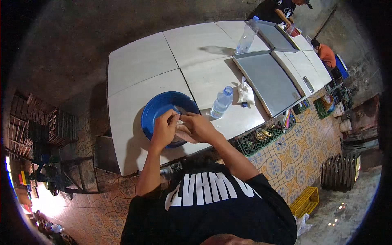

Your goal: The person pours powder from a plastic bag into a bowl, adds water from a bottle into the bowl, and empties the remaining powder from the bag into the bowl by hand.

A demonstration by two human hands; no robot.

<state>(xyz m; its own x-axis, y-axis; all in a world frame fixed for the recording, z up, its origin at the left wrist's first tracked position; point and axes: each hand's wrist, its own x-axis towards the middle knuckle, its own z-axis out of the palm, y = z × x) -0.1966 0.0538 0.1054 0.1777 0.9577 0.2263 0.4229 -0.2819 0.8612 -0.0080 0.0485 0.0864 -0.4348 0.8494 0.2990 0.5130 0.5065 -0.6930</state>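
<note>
Your left hand point(165, 125) and right hand point(201, 127) meet over the blue basin point(153, 107), their fingers bent nearly closed, both pinching a pale limp piece point(185, 134) that hangs between them, its kind unclear. The basin sits on the white table point(136, 67). To its right stands a clear bottle point(222, 103), then a white bag point(245, 93) beside a grey tray point(267, 79). Another bottle point(246, 38) stands just past that tray's far corner.

This is looking like a shared workroom: another person point(270, 10) is working at the long tiled table point(139, 67), metal trays point(267, 81) are lying on it, and plastic crates point(305, 203) are standing nearby.
</note>
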